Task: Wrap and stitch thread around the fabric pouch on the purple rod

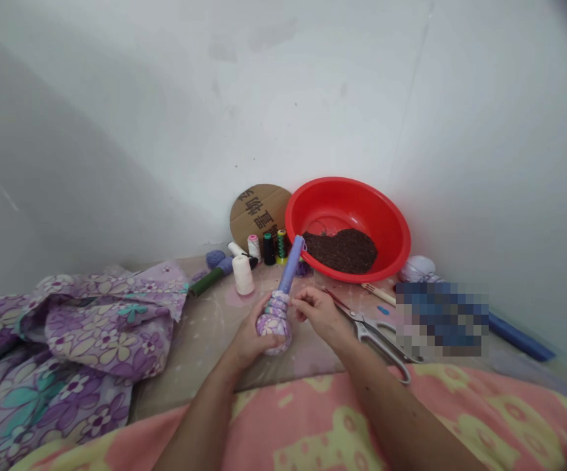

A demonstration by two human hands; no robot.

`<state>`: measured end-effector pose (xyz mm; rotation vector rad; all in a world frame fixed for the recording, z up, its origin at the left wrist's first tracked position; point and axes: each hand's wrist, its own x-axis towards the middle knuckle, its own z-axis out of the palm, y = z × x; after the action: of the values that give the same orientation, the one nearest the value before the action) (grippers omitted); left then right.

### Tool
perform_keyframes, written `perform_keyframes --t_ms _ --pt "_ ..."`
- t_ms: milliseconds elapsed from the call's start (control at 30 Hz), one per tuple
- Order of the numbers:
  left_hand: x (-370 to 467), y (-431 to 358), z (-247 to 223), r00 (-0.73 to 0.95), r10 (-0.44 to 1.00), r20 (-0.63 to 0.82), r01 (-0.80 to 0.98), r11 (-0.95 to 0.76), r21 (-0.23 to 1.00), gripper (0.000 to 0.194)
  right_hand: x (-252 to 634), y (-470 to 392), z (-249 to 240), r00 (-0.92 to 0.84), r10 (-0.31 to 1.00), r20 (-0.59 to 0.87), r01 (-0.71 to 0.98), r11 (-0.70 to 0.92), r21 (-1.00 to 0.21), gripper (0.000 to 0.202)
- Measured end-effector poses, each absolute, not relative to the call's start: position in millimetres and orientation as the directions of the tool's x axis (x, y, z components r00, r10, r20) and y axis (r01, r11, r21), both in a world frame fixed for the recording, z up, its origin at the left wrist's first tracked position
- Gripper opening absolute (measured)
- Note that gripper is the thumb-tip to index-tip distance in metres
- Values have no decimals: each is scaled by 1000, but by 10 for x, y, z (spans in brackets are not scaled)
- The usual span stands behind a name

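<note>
A pale grey wall [283, 98] rose behind the back edge of the beige-covered desk [205, 356]. A pink-and-yellow blanket [323, 418] lay along the desk's front edge, and a heap of purple-flowered cloth [101, 330] spread over its left side down to the front left corner. A red basin [396, 229] stood at the back edge, right of the middle, tilted toward the front, with loose dark brown material [345, 252] gathered low inside. Just left of it, a cardboard disc [254, 209] leaned on the wall.

Near the middle of the desk, well back from the front edge, was the flowered bundle [274, 324], rounded below and wound in ridges toward its neck, where a lilac stick [291, 265] came out, slanting toward the basin. Silver scissors [376, 340] lay to its right, handles toward the front edge. The left hand [251, 335] gripped the bundle from the left, thumb across its lower front. The right hand [320, 313] had thumb and forefinger pinched together just beside the neck, other fingers curled; whether thread ran between the fingertips was too small to tell.

Toward the back edge, left of the stick, stood a white thread cone [243, 275], then a smaller black spool [268, 250]. Smallest was a blue piece [382, 310] behind the scissors.
</note>
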<state>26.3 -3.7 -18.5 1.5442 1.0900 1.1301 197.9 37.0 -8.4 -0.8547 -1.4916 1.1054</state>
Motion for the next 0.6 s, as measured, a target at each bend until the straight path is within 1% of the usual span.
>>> perform_keyframes --t_ms 67,133,233,267,333,400,533,600 --pt "236 -29 -195 207 965 163 129 -192 973 88 1984 369 -81 -201 931 305 -45 303 -952 9" --pt "212 -19 -206 219 962 161 117 -190 975 87 1991 361 -72 -239 932 274 -81 263 -962 4" --pt "184 -2 -214 219 963 159 94 -183 979 87 2002 337 -51 -312 928 202 -116 174 -978 16" --pt "175 3 -214 216 964 153 91 -176 980 87 2005 331 -46 -332 928 171 -113 141 -984 17" --pt "155 11 -210 207 969 136 95 -159 983 87 2009 326 -39 -360 925 122 -95 93 -991 11" --pt "133 14 -205 193 973 124 110 -147 983 86 2010 332 -41 -367 925 97 -63 79 -995 7" --pt "99 9 -191 177 979 102 125 -125 984 84 2005 368 -77 -349 936 54 39 72 -997 11" --pt "93 2 -183 185 978 94 118 -117 986 83 2001 387 -108 -361 932 42 52 65 -997 11"
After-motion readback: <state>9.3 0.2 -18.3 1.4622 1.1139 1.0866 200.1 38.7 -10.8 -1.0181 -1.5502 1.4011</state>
